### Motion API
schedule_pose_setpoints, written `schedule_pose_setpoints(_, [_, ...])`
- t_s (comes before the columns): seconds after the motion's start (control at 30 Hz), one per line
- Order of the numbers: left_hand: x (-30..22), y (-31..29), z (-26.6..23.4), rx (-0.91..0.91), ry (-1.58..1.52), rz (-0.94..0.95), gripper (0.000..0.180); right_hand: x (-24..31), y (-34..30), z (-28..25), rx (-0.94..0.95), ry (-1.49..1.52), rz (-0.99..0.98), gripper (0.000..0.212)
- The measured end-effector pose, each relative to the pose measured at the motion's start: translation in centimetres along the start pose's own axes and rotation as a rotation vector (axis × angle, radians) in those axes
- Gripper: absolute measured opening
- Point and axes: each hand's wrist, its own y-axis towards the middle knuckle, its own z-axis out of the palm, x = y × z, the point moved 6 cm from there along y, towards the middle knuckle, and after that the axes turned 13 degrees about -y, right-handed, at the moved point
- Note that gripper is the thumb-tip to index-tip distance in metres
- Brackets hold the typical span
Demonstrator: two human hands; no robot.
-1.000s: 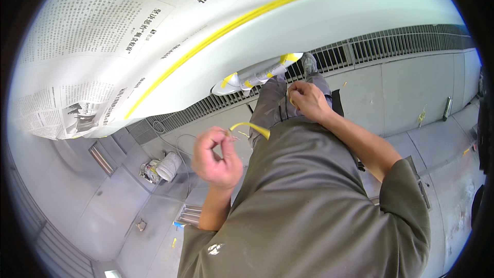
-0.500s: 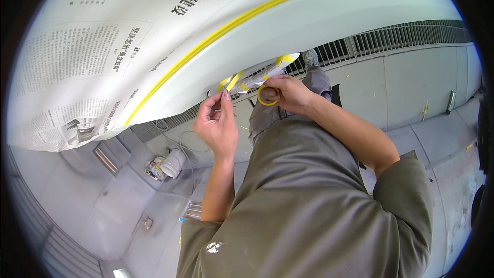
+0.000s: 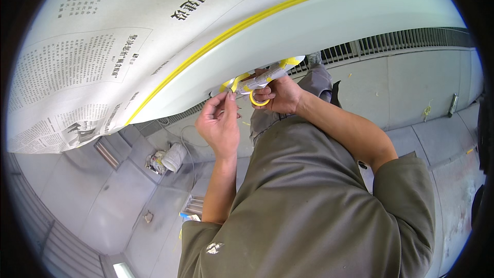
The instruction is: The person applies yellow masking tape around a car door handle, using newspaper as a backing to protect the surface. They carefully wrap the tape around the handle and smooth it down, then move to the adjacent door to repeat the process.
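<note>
My left hand (image 3: 220,126) is closed in a pinch on the end of a yellow masking tape strip (image 3: 235,84), beside a low part wrapped in printed paper and yellow tape (image 3: 267,76). On the other side, my right hand (image 3: 289,97) has its fingers curled around a roll of yellow masking tape (image 3: 251,100). The fingertips of that hand reach against the wrapped part, which hides some of them. Above both hands curves a smooth white panel (image 3: 309,20), edged by a long yellow tape line (image 3: 242,22) that borders newspaper sheets (image 3: 98,87).
A floor grating (image 3: 381,41) runs beneath the panel. Down to the left stand a whitish bucket (image 3: 175,157) and a thin hose (image 3: 193,167). Tape scraps (image 3: 427,109) and a small narrow object (image 3: 453,105) lie on the grey floor at right.
My right hand has moved left with the tape roll, closer to my left hand, and its fingers now reach the wrapped part. My left hand keeps its pinch. The view has shifted slightly.
</note>
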Motion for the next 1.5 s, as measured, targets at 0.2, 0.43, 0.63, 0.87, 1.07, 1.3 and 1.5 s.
schedule_pose_setpoints(0.2, [-0.1,-0.2,0.3,0.01,-0.118,-0.043,0.019,-0.3,0.6,-0.3,-0.064,-0.078,0.002,0.015])
schedule_pose_setpoints(0.43, [0.8,-0.5,1.0,-0.011,-0.322,-0.205,0.021,-0.8,0.9,0.1,-0.279,-0.105,-0.003,0.023])
schedule_pose_setpoints(0.63, [1.6,-0.8,1.0,-0.085,-0.418,-0.335,0.021,-0.8,1.2,0.3,-0.395,-0.152,-0.03,0.023])
schedule_pose_setpoints(0.87, [1.7,-0.9,0.6,-0.129,-0.454,-0.362,0.02,-0.2,1.2,0.1,-0.414,-0.21,-0.065,0.021])
schedule_pose_setpoints(1.07, [2.3,-2.0,0.3,-0.187,-0.457,-0.393,0.02,-0.5,1.6,-0.6,-0.385,-0.225,-0.078,0.016])
schedule_pose_setpoints(1.3, [4.2,-3.2,-0.1,-0.219,-0.4,-0.375,0.016,-1.7,2.2,-2.2,-0.34,-0.108,0.081,0.01])
schedule_pose_setpoints(1.5, [5.2,-2.8,0.0,-0.106,-0.231,-0.058,0.017,-1.4,0.4,-1.7,-0.31,-0.835,0.168,0.02])
